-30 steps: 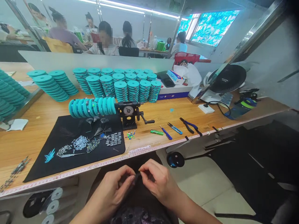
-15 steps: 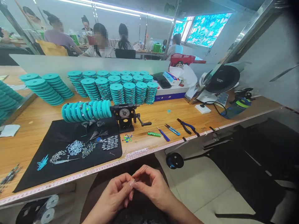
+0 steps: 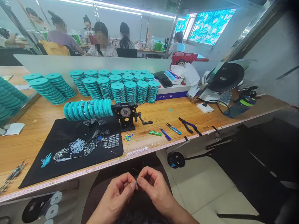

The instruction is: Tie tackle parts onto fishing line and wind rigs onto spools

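Thin dark line point(image 3: 142, 168) stands up from a tiny blue piece point(image 3: 136, 183), held between the person's hands just below the front edge of the counter point(image 3: 42, 133), above the lap. Its long axis runs roughly upright, leaning slightly away from the person toward the counter, though the fine strand is hard to follow against the dark background. The fingers point(image 3: 131, 183) of the left hand point(image 3: 115, 196) and the fingers point(image 3: 141, 180) of the right hand point(image 3: 156, 193) come together from either side, thumbs and forefingers pinched on the line at the blue piece. The right hand is the nearer to a small black spool of blue line point(image 3: 176, 160) below the counter edge, though well apart from it. A tape measure point(image 3: 93, 169) runs along that edge. On the counter, a black mat point(image 3: 70, 155) carries small grey sleeves point(image 3: 111, 141) and sorted bits of tackle, with coloured beads point(image 3: 128, 137) just beyond it. A hand-crank winder point(image 3: 126, 112) holds a row of teal spools point(image 3: 88, 109) on its spindle, and more teal spools point(image 3: 130, 91) stand in stacks behind it. To the right lie blue-handled pliers point(image 3: 188, 125), small snips point(image 3: 174, 128) and a green tube point(image 3: 155, 133).
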`<act>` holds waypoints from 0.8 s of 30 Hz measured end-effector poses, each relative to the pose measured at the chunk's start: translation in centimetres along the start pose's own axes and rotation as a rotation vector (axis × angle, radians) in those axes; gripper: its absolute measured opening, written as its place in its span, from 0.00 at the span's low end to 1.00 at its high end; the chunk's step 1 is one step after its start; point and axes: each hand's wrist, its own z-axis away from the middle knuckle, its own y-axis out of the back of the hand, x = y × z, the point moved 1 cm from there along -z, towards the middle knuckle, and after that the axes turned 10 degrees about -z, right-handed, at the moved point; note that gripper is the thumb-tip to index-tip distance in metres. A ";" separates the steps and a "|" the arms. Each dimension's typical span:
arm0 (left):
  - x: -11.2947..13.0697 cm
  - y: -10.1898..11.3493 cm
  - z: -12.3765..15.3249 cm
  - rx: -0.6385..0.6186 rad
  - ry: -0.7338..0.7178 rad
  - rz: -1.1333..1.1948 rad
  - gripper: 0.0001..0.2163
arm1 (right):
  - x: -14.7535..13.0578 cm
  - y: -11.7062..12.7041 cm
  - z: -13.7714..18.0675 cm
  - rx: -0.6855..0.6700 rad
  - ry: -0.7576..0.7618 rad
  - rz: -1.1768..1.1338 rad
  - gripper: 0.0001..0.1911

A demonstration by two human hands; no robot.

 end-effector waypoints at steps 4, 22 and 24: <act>0.8 -0.5 0.2 0.065 -0.066 -0.121 0.18 | 0.1 -0.4 0.3 0.055 0.003 -0.054 0.16; 2.1 -0.9 0.8 0.150 -0.196 -0.500 0.16 | 0.2 -0.8 0.5 0.138 0.043 -0.081 0.17; 2.1 -0.9 0.8 0.142 -0.188 -0.461 0.16 | 0.2 -0.8 0.5 0.145 0.063 -0.078 0.16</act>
